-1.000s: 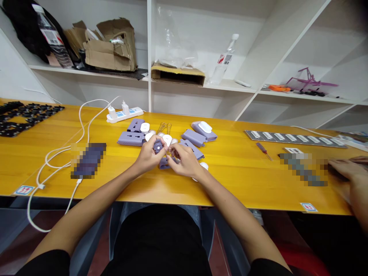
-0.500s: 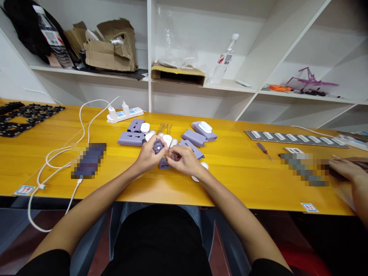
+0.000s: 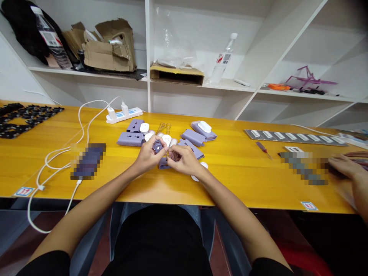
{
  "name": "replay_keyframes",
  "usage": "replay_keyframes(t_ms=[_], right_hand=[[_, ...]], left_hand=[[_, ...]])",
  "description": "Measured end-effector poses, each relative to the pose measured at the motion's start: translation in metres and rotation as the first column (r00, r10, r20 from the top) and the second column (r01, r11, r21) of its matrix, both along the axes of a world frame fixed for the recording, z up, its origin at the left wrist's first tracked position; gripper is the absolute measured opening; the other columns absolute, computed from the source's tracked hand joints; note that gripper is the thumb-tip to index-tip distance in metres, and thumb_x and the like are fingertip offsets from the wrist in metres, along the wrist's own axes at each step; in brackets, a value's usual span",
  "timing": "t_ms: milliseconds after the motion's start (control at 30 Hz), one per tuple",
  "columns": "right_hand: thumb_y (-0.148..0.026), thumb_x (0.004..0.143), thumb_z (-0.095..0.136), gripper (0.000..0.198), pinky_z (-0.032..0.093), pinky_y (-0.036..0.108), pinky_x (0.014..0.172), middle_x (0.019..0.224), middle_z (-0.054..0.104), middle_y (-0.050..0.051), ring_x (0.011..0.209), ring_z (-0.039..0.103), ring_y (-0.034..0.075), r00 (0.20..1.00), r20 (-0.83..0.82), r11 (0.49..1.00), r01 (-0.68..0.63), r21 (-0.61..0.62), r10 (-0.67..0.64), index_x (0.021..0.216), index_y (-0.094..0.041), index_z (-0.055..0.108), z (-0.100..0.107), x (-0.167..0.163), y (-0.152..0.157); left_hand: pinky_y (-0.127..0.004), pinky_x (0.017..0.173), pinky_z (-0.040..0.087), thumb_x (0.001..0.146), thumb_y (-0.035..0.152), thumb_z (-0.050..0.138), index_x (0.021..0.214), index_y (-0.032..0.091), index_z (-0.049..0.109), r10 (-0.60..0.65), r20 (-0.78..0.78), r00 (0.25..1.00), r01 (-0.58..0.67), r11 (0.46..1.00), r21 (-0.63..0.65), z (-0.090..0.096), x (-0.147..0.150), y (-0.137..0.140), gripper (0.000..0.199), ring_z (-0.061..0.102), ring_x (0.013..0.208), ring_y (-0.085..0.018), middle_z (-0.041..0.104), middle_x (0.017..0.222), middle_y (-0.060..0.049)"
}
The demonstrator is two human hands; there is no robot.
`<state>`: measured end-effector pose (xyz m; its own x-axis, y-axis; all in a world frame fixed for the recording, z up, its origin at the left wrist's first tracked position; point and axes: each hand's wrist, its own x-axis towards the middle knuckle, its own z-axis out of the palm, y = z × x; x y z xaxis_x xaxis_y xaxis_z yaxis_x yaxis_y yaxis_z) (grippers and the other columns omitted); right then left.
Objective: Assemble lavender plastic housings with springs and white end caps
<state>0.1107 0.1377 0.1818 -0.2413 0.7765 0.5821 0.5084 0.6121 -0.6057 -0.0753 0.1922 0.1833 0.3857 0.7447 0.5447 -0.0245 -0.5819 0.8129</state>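
Observation:
My left hand (image 3: 146, 158) is closed around a dark purple-grey round part (image 3: 158, 147) with a pale centre. Close beside it, my right hand (image 3: 184, 159) pinches a thin brass-coloured wire piece (image 3: 167, 153) against or near that part; the fingers hide most of it. Behind the hands stand coil springs (image 3: 168, 128) and white oval-topped pieces (image 3: 166, 139). Several purple housings with slots lie around, such as one at the left (image 3: 130, 138) and one at the right (image 3: 193, 137). Another purple housing (image 3: 164, 164) sits partly hidden under my hands.
A phone (image 3: 88, 161) on a white cable and a power strip (image 3: 124, 115) are on the left. To the right lie a screwdriver (image 3: 263, 149), a grey strip with white pieces (image 3: 296, 138) and another person's hand (image 3: 346, 166). Shelves (image 3: 247, 87) rise behind the table.
The view has shifted very slightly. Both hands keep the same hold at the same place, with no clear movement of the parts.

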Motion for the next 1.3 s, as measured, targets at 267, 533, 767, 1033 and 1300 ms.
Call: replay_keyframes(t_ms=[267, 533, 767, 1033, 1300], right_hand=[[-0.017, 0.080, 0.066, 0.008, 0.040, 0.024, 0.056, 0.063, 0.055, -0.006, 0.055, 0.047, 0.011, 0.999, -0.042, 0.999, -0.013, -0.029, 0.012, 0.078, -0.022, 0.060, 0.002, 0.000, -0.002], [-0.015, 0.077, 0.064, 0.006, 0.038, 0.023, 0.057, 0.063, 0.057, -0.005, 0.055, 0.046, 0.010, 0.999, -0.019, 1.000, -0.029, -0.004, 0.029, 0.074, -0.020, 0.065, 0.002, 0.003, 0.001], [-0.020, 0.081, 0.069, 0.007, 0.040, 0.024, 0.057, 0.064, 0.060, -0.003, 0.056, 0.049, 0.010, 0.999, -0.053, 0.999, 0.005, -0.054, -0.008, 0.073, -0.019, 0.068, 0.002, 0.007, 0.000], [-0.020, 0.083, 0.068, 0.006, 0.037, 0.024, 0.054, 0.063, 0.059, -0.005, 0.052, 0.043, 0.009, 0.999, -0.051, 0.999, -0.017, -0.037, 0.015, 0.077, -0.020, 0.067, 0.002, 0.006, 0.000], [-0.020, 0.085, 0.069, 0.013, 0.037, 0.024, 0.057, 0.065, 0.057, -0.004, 0.056, 0.044, 0.010, 0.999, 0.027, 0.998, -0.024, 0.051, 0.023, 0.074, -0.021, 0.061, -0.001, 0.007, 0.002]], left_hand=[[-0.028, 0.080, 0.052, 0.092, 0.027, 0.072, 0.099, 0.021, 0.058, 0.001, -0.006, 1.000, -0.001, 1.000, -0.003, -0.001, -0.001, 0.002, 0.017, 0.066, 0.081, -0.014, 0.070, 0.091, -0.001], [-0.029, 0.082, 0.053, 0.093, 0.029, 0.074, 0.099, 0.021, 0.058, -0.034, -0.027, 0.999, 0.033, 0.999, -0.040, -0.003, 0.000, 0.000, 0.018, 0.065, 0.086, -0.016, 0.067, 0.094, -0.002], [-0.028, 0.068, 0.057, 0.098, 0.036, 0.070, 0.111, 0.022, 0.057, -0.293, 0.001, 0.956, 0.287, 0.939, -0.191, 0.009, -0.010, 0.003, 0.023, 0.065, 0.079, -0.014, 0.064, 0.108, -0.005], [-0.028, 0.060, 0.061, 0.098, 0.034, 0.071, 0.137, 0.023, 0.046, -0.223, -0.039, 0.974, 0.213, 0.961, -0.179, -0.003, -0.012, 0.012, 0.047, 0.078, 0.078, -0.020, 0.073, 0.101, -0.007], [-0.030, 0.053, 0.061, 0.105, 0.044, 0.062, 0.110, 0.021, 0.069, -0.274, -0.190, 0.943, 0.261, 0.961, -0.089, 0.004, -0.016, 0.006, 0.025, 0.071, 0.054, -0.018, 0.076, 0.076, -0.004]])
